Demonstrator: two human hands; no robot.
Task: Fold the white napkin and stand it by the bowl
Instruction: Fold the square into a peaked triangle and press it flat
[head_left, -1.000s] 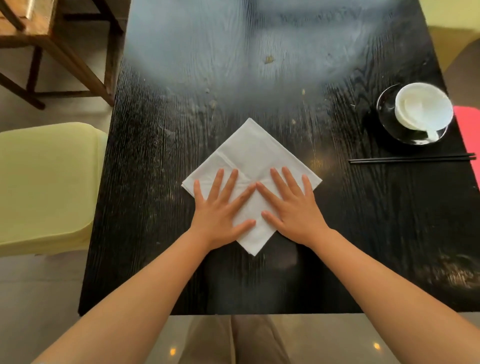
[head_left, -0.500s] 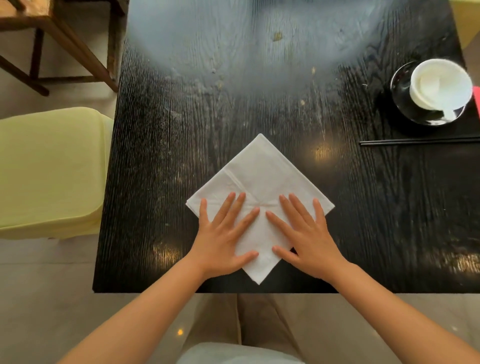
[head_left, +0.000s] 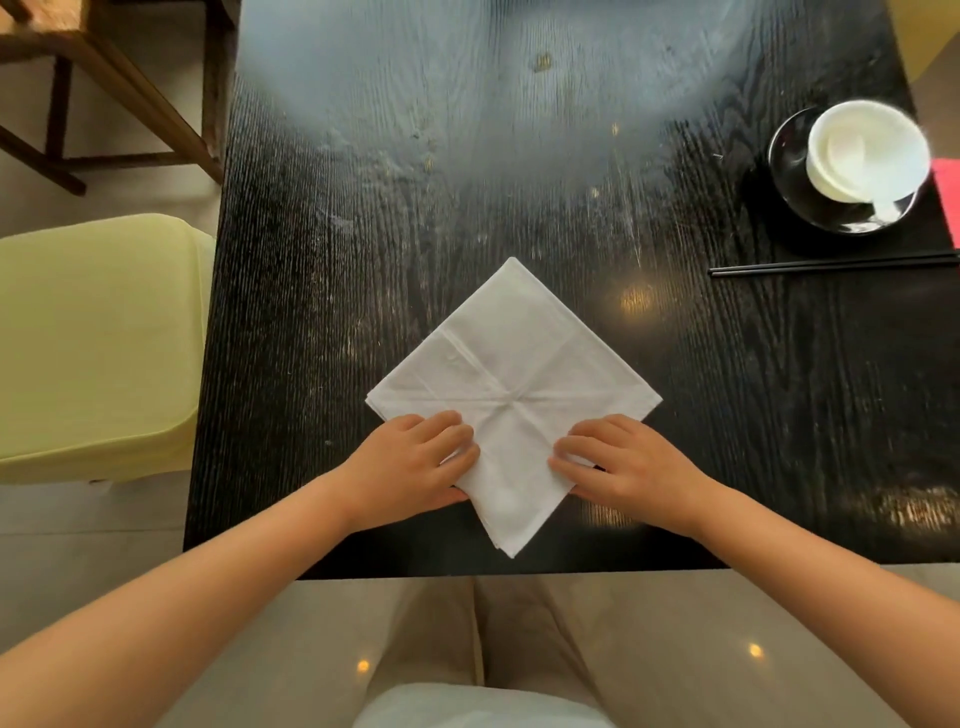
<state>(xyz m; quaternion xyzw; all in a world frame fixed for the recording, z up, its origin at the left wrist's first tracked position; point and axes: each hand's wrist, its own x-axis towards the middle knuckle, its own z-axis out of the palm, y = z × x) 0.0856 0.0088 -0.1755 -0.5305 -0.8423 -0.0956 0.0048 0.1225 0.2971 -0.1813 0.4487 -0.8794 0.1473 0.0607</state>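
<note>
The soft, light white square cloth napkin (head_left: 511, 384) lies diamond-wise on the black wooden desk (head_left: 311, 291). Left hand (head_left: 415, 462) and right hand (head_left: 626, 467) pinch its near edges; limp cloth, best held along creases.

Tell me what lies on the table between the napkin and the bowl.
A pair of black chopsticks lies across the table just in front of the bowl and its dark saucer. Between them and the napkin is bare tabletop.
</note>
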